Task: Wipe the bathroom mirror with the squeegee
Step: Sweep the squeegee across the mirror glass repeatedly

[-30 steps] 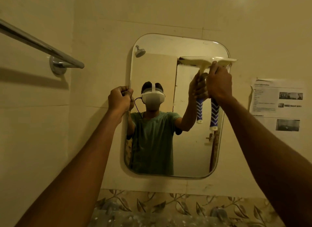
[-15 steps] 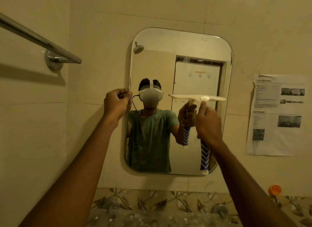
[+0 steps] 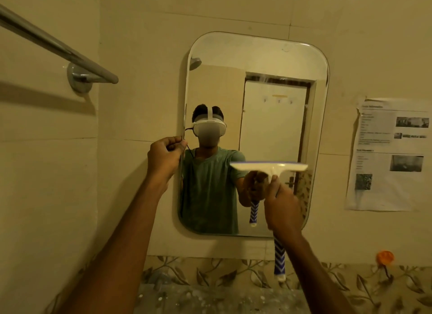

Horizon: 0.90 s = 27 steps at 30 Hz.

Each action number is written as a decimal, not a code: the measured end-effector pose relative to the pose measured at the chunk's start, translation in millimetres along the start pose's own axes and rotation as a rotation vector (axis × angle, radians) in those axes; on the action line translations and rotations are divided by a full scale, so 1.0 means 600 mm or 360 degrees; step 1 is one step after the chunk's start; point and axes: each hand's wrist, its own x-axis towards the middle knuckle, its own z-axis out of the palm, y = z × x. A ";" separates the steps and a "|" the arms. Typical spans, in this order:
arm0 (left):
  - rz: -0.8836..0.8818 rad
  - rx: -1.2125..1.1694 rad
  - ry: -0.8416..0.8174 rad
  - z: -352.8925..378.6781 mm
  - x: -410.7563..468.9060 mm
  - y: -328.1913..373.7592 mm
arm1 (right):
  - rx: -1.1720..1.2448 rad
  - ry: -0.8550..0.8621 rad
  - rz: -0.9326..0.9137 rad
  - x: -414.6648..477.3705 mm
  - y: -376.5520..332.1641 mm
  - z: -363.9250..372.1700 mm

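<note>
A downward wiping stroke is judged in hand: the white squeegee with blue-patterned handle (image 3: 268,167) is gripped by the closed right hand (image 3: 281,207) low on the rounded wall mirror (image 3: 257,61), whose left edge is pinched by the left hand (image 3: 164,158); continued even blade pressure toward the bottom edge is called for.

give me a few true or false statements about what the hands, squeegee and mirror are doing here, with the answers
1. The right hand holds the squeegee by its handle. True.
2. The squeegee blade sits at the mirror's top edge. False: it lies across the lower right part.
3. The left hand grips the mirror's left edge. True.
4. The blade runs vertically. False: it lies roughly horizontal.
5. A paper notice hangs on the wall left of the mirror. False: it is to the right; a towel bar is on the left.
</note>
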 end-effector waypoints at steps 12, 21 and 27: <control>0.0022 0.0105 0.0091 0.002 -0.006 -0.005 | 0.0234 0.0043 -0.0299 0.170 -0.188 -0.023; 0.0102 0.0101 0.0170 0.014 0.001 -0.018 | 0.0121 -0.0020 -0.0172 -0.034 -0.021 0.034; 0.0077 0.0058 0.0147 0.008 -0.011 -0.031 | -0.0055 -0.0028 -0.0090 -0.098 0.011 0.041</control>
